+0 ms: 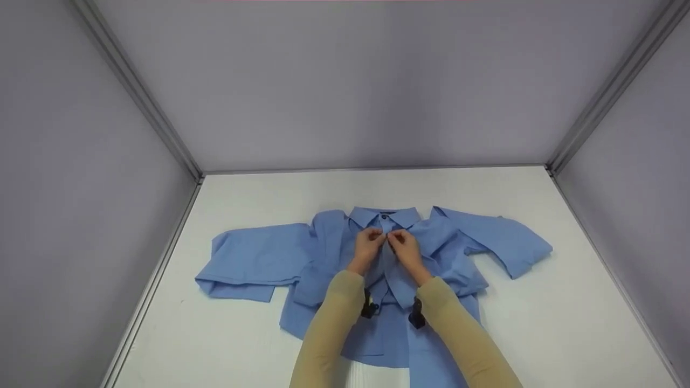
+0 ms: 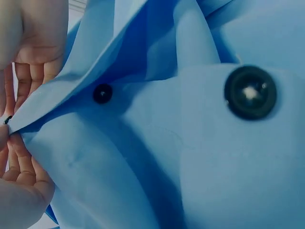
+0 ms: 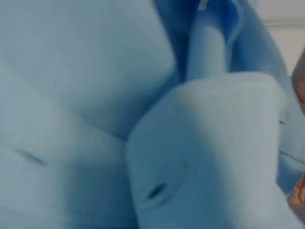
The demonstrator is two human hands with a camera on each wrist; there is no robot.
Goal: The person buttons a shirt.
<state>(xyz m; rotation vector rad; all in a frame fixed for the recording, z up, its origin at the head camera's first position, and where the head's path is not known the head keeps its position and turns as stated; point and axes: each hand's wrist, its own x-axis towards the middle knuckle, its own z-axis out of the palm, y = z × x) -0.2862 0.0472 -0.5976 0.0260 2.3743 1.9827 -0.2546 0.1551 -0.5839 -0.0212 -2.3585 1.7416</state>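
A light blue button-up shirt (image 1: 259,253) lies front up, its sleeves spread to both sides. Just under the collar (image 1: 405,217), my left hand (image 1: 367,248) pinches the front placket. My right hand (image 1: 407,252) pinches the placket beside it, the fingertips of both hands nearly meeting. In the left wrist view a dark button (image 2: 7,120) shows at the fingertips, partly hidden by them. Lower down that front are another dark button (image 2: 102,93) and a large near one (image 2: 250,92). The right wrist view shows a buttonhole (image 3: 156,191) in the opposite front edge.
The shirt is spread on a white table (image 1: 560,323) with grey panels (image 1: 334,86) at the back and both sides. A fastened-looking dark button (image 1: 385,216) sits at the collar. Dark wrist cameras (image 1: 417,314) hang under the cuffs of my yellowish sleeves.
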